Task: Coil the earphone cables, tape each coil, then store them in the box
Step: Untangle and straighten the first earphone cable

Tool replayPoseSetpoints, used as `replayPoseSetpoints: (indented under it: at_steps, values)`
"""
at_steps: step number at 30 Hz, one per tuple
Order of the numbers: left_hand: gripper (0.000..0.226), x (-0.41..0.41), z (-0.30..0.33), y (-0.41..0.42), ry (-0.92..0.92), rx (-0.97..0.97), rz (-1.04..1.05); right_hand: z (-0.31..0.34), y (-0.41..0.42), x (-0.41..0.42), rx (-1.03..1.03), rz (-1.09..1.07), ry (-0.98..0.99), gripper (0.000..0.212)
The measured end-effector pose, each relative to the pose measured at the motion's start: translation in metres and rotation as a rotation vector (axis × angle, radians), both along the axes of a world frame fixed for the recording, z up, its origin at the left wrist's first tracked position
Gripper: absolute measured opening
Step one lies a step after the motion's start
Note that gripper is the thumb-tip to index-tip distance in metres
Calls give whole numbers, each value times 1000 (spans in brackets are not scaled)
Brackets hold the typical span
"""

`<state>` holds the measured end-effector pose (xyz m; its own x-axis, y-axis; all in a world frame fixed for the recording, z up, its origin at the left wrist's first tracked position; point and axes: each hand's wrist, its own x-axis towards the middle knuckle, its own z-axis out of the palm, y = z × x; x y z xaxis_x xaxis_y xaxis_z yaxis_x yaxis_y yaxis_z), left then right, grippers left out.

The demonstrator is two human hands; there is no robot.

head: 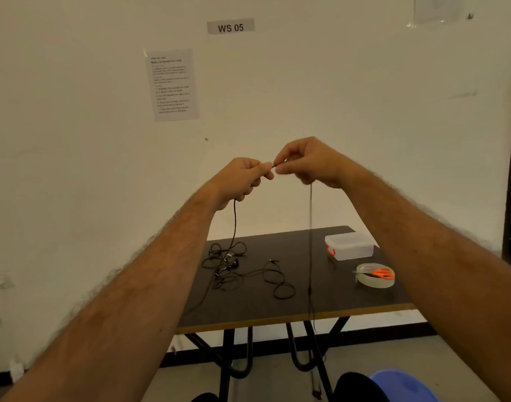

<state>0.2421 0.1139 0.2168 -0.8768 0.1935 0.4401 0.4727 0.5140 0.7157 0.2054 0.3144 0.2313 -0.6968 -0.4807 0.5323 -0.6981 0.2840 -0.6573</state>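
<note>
Both grips closed on one earphone cable [310,227] at frame centre: left hand [242,178] and right hand [309,163] pinch it together, raised, strands hanging from each. Below, on the counter [335,297]: tangled earphone cables [234,268], lower centre; tape roll [374,278] with orange scissors [383,273] on top, right; closed clear box [350,246] beyond it. Wall, upper centre: "WS 05" sign [230,26].

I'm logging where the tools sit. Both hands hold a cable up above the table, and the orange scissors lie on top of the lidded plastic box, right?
Not quite. In the head view the orange scissors lie on the tape roll, not on the plastic box. The left hand and right hand do hold a cable above the table.
</note>
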Motion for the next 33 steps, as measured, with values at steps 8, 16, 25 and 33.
replayPoseSetpoints:
  at_steps: [8,16,25,33]
  values:
    - [33,2,0,-7,-12,62,-3,7,10,7,-65,24,-239,34]
    - [30,5,-7,4,-28,42,-36,-5,-6,6,-51,-105,121,12]
    - [33,5,-21,2,-82,124,-72,-9,3,5,-54,84,-257,31]
    - [35,7,-41,-2,-144,215,-104,-11,-1,-2,-286,-190,94,8]
